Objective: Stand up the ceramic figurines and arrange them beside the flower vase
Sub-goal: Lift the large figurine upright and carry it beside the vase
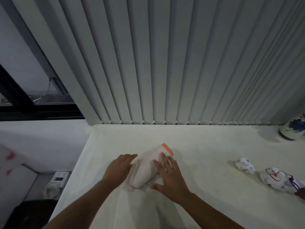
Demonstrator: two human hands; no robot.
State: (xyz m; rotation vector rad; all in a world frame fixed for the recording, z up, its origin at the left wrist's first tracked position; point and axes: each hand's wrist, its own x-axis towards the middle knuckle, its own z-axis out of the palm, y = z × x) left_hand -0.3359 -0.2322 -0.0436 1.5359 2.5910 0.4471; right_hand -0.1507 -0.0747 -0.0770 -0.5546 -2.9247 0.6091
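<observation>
A tall white ceramic figurine [148,169] with an orange-rimmed base lies on its side in the middle of the white table [206,154]. My left hand [119,167] touches its left side with fingers spread. Over its right side rests my right hand [168,176], fingers apart. Two small white figurines lie toppled at the right: a small one [245,165] and a larger one [279,180] with red lines and a purple cord. The blue-and-white flower vase [293,129] stands at the far right by the blinds.
Grey vertical blinds [165,63] hang along the table's far edge. Left of the table, a power strip [60,178] with a coiled cable sits on a lower surface below a dark window frame [33,109].
</observation>
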